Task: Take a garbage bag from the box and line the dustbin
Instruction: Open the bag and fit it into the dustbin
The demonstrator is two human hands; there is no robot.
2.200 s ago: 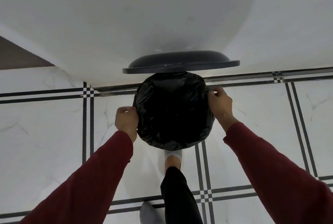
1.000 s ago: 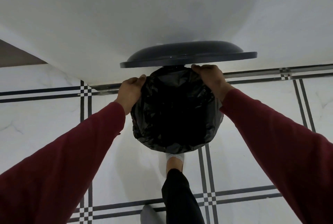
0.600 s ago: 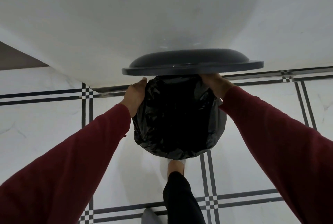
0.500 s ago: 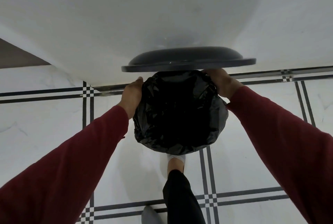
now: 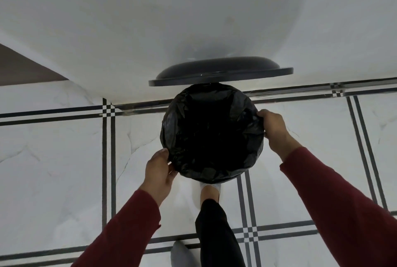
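Observation:
A round dustbin stands on the floor below me, its mouth covered by a black garbage bag [image 5: 211, 135] folded over the rim all round. The dark lid [image 5: 221, 71] stands raised behind it, against the wall. My left hand [image 5: 158, 172] grips the bag's folded edge at the near left of the rim. My right hand [image 5: 272, 125] pinches the bag's edge at the right side. My foot [image 5: 209, 191] in a white sock presses at the bin's base, where the pedal is hidden. The bin's body is hidden under the bag.
White marble floor tiles [image 5: 53, 159] with black double lines surround the bin. A white wall [image 5: 171, 19] rises right behind the lid. My other foot [image 5: 180, 254] is at the bottom edge.
Both hands have slid from the far side of the rim under the lid toward me: the left to the near left, the right to the right side. The bag's edge now sits lower around the rim.

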